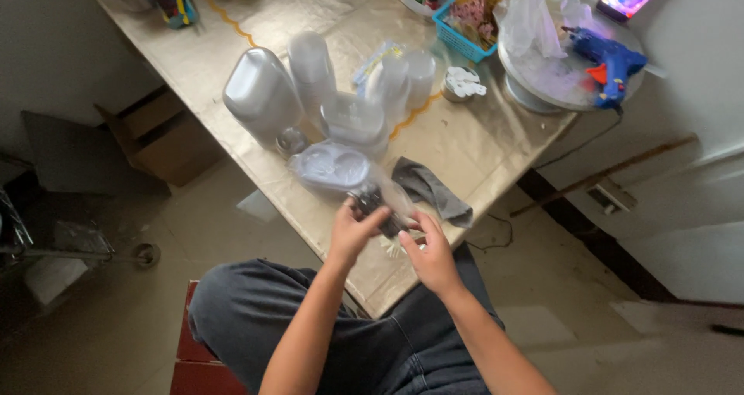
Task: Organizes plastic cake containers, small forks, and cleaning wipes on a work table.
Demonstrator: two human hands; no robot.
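— Near the front edge of the table [496, 143], what are the hands on?

— Both meet over a clear plastic bag [382, 201] with small dark things inside. The left hand [353, 231] is curled round it from the near side, fingers closed on the plastic; the right hand [430, 252] pinches the bag's lower end with bent fingers (how firmly, I cannot tell).

— And around the bag?

— A grey cloth [430, 187] lies just right of it. A flat clear lid [333, 166] sits just behind it, with stacks of clear plastic containers [310, 85] farther back.

— Farther off?

— A blue glue gun [608, 62] rests on a round stand [542, 93] at the far right, well apart from the bag, beside a blue basket [465, 35].
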